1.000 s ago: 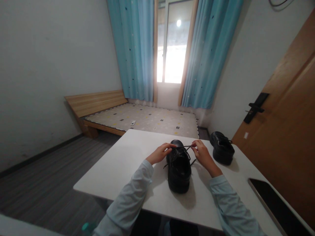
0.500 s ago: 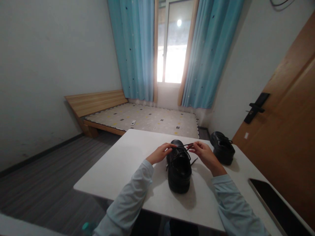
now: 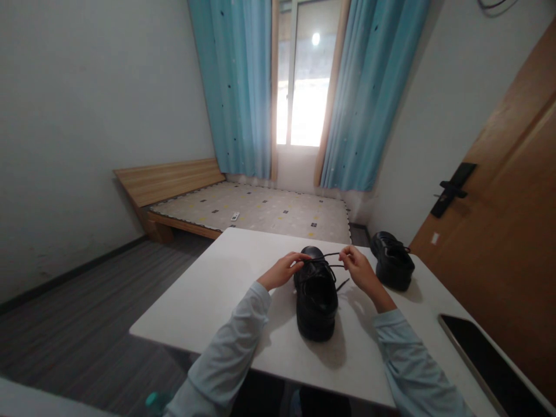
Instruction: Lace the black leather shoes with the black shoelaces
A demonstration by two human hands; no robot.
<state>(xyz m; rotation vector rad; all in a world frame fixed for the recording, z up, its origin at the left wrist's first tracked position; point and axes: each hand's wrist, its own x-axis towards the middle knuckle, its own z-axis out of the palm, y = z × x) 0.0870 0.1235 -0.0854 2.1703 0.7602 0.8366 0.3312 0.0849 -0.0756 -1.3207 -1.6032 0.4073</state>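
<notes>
A black lace-up shoe (image 3: 316, 321) stands on the white table with its toe pointing away from me and its opening toward me. My left hand (image 3: 284, 271) is at the left side of the lacing, fingers closed on the lace there, though the fingertips partly hide the grip. To the right of the shoe, my right hand (image 3: 357, 267) pinches the black shoelace (image 3: 332, 254), which stretches from the lacing to my fingers. Another lace end (image 3: 343, 285) sticks out loosely over the table.
A second black shoe (image 3: 394, 266) rests at the table's far right. Near the right edge of the table (image 3: 208, 289) lies a dark phone or tablet (image 3: 486, 359). Beyond are a bed (image 3: 260, 208) holding a white remote (image 3: 235, 216), and a wooden door (image 3: 508, 231).
My right hand has shifted slightly, its fingers closing more tightly, and the lace shows more clearly between it and the shoe. My left hand and the shoe stay put.
</notes>
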